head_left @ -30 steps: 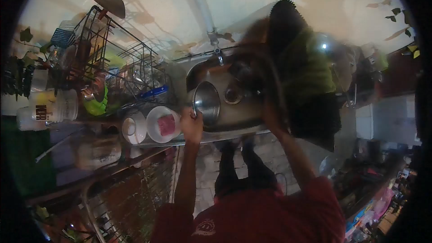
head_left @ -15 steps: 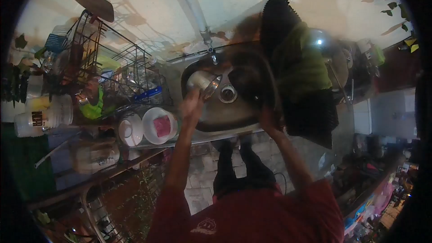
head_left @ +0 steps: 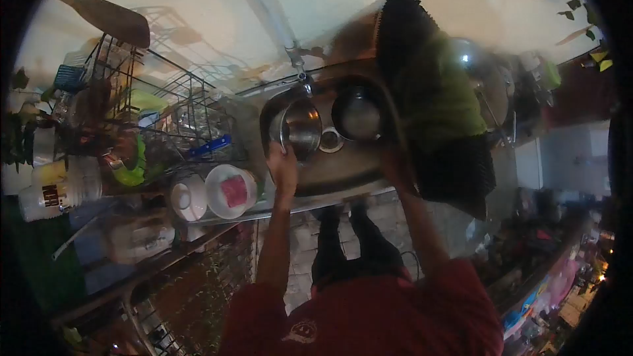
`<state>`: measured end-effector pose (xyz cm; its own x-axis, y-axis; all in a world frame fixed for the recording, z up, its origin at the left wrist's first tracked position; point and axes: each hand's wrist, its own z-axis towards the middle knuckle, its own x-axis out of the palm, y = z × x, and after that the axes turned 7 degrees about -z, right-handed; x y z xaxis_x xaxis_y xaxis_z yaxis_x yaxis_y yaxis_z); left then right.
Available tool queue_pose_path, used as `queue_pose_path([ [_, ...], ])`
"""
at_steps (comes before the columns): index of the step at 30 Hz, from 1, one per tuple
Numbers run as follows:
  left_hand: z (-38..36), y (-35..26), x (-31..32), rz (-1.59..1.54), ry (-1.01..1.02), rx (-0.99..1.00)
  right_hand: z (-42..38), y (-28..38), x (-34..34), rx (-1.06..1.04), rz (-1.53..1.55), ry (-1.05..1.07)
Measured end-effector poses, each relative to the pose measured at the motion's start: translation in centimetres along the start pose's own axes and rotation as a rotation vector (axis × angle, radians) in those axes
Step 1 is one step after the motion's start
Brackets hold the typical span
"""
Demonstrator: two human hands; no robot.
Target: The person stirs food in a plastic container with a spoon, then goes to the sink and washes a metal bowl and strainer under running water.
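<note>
Inside the steel sink (head_left: 336,179), my left hand (head_left: 282,168) grips the rim of a shiny metal bowl (head_left: 303,130), tilted so its inside shows. My right hand (head_left: 397,166), in shadow at the sink's right side, is closed at the lower right rim of a dark round pan (head_left: 357,117). The pan's paler inside faces up. Between the two vessels lies the round drain (head_left: 330,140). Above the bowl is the faucet (head_left: 306,84).
Left of the sink stand a wire dish rack (head_left: 191,102) with dishes and a blue-handled utensil (head_left: 211,146), and a white bowl (head_left: 231,209) holding a pink sponge (head_left: 234,191). A green cloth (head_left: 445,95) drapes over a dark ridged object (head_left: 455,175) at the right.
The metal bowl in my left hand has turned from showing its outside to showing its inside. The pan by my right hand has tipped so its inside now faces up.
</note>
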<state>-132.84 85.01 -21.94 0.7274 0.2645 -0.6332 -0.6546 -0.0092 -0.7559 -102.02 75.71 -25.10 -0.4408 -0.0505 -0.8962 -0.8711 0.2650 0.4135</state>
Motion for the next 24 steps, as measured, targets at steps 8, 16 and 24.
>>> queue_pose_path([
  [8,-3.6,0.3,-2.4,-0.281,-0.113,-0.171,1.8,6.0,-5.1,0.089,-0.116,-0.086],
  [16,-7.3,0.0,-2.9,-0.089,-0.111,-0.184,11.7,24.3,-10.2,-0.587,0.086,-0.349],
  [24,-7.6,2.2,-2.0,-0.194,0.067,-0.457,15.2,21.4,-7.3,-0.787,0.035,0.09],
])
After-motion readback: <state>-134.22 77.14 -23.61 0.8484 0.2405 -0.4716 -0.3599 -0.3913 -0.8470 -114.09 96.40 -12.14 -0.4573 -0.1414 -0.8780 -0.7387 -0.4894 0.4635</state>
